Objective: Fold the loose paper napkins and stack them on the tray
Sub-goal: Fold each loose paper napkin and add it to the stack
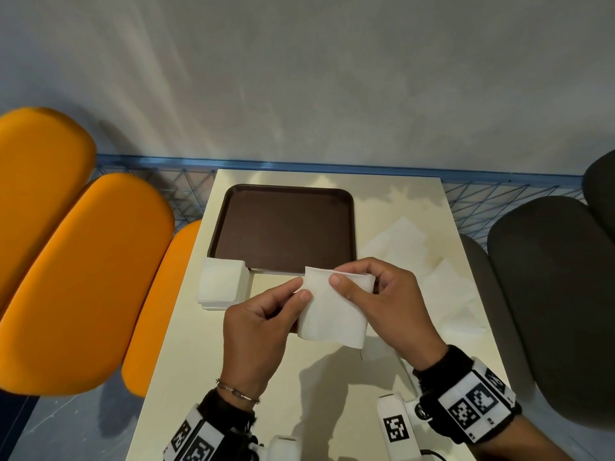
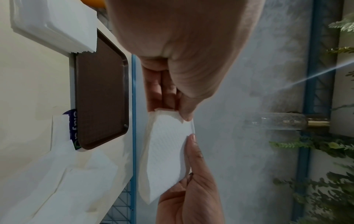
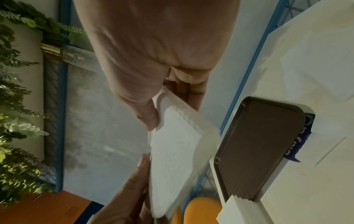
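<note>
In the lower middle of the head view both hands hold one white paper napkin (image 1: 332,307) up above the cream tabletop (image 1: 186,344). The left hand (image 1: 256,331) has its grip clamped on the napkin's left edge, thumb on the near face and fingers behind; the left wrist view shows that thumb tip pressed against the napkin's corner. The right hand (image 1: 386,301) has its grip clamped on the napkin's upper right part, thumb lying across the near face and the other fingers curled over the top edge. The sheet hangs from these two grips with its lower corner free. Above the hands, at frame centre, lies a dark brown tray (image 1: 286,227), its inside bare. A stack of folded napkins (image 1: 223,284) sits at the tray's lower left corner, overlapping the rim. Loose unfolded napkins (image 1: 442,287) lie spread on the tabletop to the right of the tray. Orange chairs (image 1: 83,277) fill the left of the frame and dark grey chairs (image 1: 559,294) the right.
</note>
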`<state>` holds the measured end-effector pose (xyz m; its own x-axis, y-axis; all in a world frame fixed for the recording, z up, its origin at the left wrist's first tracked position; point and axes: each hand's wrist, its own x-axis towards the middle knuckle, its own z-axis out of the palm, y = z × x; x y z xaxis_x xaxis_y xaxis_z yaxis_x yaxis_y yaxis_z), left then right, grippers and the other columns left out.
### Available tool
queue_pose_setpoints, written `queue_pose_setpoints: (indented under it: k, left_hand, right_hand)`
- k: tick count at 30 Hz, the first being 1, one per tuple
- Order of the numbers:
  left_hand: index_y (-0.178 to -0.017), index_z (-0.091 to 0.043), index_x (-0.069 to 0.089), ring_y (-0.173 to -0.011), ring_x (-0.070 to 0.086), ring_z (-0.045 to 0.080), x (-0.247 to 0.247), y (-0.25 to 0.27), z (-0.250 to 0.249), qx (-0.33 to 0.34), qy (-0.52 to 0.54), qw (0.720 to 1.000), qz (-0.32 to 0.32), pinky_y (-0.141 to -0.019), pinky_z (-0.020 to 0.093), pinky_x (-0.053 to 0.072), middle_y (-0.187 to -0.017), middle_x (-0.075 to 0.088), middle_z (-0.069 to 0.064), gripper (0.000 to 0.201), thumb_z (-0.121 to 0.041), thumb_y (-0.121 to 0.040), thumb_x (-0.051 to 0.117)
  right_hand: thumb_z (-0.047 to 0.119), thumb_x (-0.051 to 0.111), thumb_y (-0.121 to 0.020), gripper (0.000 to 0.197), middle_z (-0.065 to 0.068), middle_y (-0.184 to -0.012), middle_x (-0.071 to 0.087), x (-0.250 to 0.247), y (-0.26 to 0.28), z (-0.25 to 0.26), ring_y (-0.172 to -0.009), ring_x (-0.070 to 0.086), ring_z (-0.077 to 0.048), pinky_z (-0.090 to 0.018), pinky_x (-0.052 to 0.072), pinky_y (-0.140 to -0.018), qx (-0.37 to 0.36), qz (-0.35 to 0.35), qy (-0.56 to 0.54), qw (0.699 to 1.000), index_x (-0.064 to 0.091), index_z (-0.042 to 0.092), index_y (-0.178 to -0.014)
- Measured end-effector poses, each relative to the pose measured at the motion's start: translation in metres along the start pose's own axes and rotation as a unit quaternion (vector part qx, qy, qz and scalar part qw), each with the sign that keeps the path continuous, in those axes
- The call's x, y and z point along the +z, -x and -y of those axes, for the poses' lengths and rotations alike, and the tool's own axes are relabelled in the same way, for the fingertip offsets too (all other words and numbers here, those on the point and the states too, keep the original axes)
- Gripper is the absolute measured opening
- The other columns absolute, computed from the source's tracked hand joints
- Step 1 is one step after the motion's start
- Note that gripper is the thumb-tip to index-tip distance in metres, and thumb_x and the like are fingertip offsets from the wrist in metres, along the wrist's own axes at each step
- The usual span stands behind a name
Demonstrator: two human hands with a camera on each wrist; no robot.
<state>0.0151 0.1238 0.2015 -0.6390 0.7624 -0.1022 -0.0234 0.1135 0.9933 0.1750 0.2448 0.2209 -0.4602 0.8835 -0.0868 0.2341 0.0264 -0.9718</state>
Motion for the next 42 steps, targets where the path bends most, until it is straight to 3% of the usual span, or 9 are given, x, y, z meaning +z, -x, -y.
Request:
queue_pose_setpoints:
  k: [6,14,21,24,27,33,37,42]
  left_hand:
    - [-0.116,-0.022,0.078,-0.088,0.076,0.002,0.002,0.000,-0.001,-0.029,0.015,0.999,0.006,-0.064,0.021,0.060,-0.092,0.080,-0.019,0.029,-0.014,-0.089,0.080]
    - [-0.103,-0.027,0.081,-0.073,0.075,0.006,0.007,-0.004,-0.009,-0.065,0.039,0.997,0.015,-0.059,0.022,0.058,-0.090,0.081,-0.009,0.013,-0.019,-0.096,0.073]
    - [-0.097,-0.026,0.082,-0.084,0.073,0.012,0.010,-0.010,-0.001,-0.079,0.017,0.996,0.022,-0.065,0.026,0.059,-0.092,0.079,-0.008,0.010,-0.025,-0.097,0.073]
    - [-0.094,-0.027,0.080,-0.079,0.070,0.003,0.009,-0.012,-0.001,-0.084,0.019,0.996,0.013,-0.064,0.024,0.058,-0.089,0.078,-0.011,0.011,-0.026,-0.098,0.071]
    - [-0.094,-0.028,0.079,-0.079,0.068,0.000,0.008,-0.013,-0.001,-0.077,0.016,0.997,0.008,-0.064,0.021,0.058,-0.089,0.077,-0.014,0.011,-0.027,-0.099,0.069]
    - [-0.092,-0.024,0.077,-0.072,0.065,-0.002,0.010,-0.012,-0.005,-0.087,0.045,0.995,-0.007,-0.062,0.020,0.056,-0.084,0.075,-0.012,0.012,-0.024,-0.100,0.068]
    - [-0.096,-0.025,0.077,-0.070,0.066,-0.004,0.014,-0.013,-0.009,-0.100,0.063,0.993,-0.002,-0.061,0.020,0.056,-0.083,0.077,-0.016,0.007,-0.027,-0.098,0.070]
    - [-0.098,-0.022,0.077,-0.071,0.067,-0.006,0.015,-0.014,-0.010,-0.081,0.061,0.995,-0.010,-0.061,0.015,0.054,-0.083,0.077,-0.014,0.007,-0.027,-0.096,0.072]
  right_hand:
    - [0.036,0.087,-0.087,0.018,0.010,-0.107,0.078,0.001,0.000,-0.002,-0.098,0.073,-0.017,-0.039,0.065,-0.080,-0.002,-0.004,-0.001,1.000,0.080,0.032,-0.103]
    - [0.032,0.088,-0.086,0.015,0.015,-0.104,0.078,0.000,0.000,-0.001,-0.095,0.074,-0.013,-0.037,0.064,-0.080,-0.011,0.015,0.011,1.000,0.082,0.035,-0.100]
    - [0.029,0.089,-0.085,0.019,0.015,-0.107,0.078,-0.002,0.001,-0.002,-0.096,0.075,-0.011,-0.034,0.064,-0.080,-0.013,0.030,0.019,0.999,0.082,0.034,-0.103]
    - [0.026,0.088,-0.086,0.021,0.013,-0.096,0.079,-0.007,-0.001,-0.003,-0.084,0.074,-0.010,-0.030,0.061,-0.075,0.004,0.023,-0.023,0.999,0.081,0.030,-0.105]
    - [0.021,0.087,-0.087,0.018,0.016,-0.076,0.070,-0.013,-0.003,-0.006,-0.068,0.062,-0.010,-0.025,0.056,-0.072,0.006,-0.001,-0.043,0.999,0.083,0.028,-0.103]
    - [0.016,0.086,-0.088,0.013,-0.002,-0.091,0.080,-0.022,-0.006,-0.002,-0.080,0.073,-0.022,-0.031,0.062,-0.076,-0.003,0.000,-0.054,0.999,0.084,0.025,-0.098]
    - [0.016,0.086,-0.088,0.014,-0.002,-0.092,0.081,-0.024,-0.006,0.001,-0.081,0.074,-0.022,-0.030,0.062,-0.077,-0.004,0.008,-0.045,0.999,0.084,0.024,-0.100]
    - [0.020,0.085,-0.089,0.017,0.000,-0.092,0.081,-0.024,-0.005,0.004,-0.082,0.075,-0.026,-0.043,0.065,-0.085,-0.012,0.028,-0.018,0.999,0.083,0.027,-0.104]
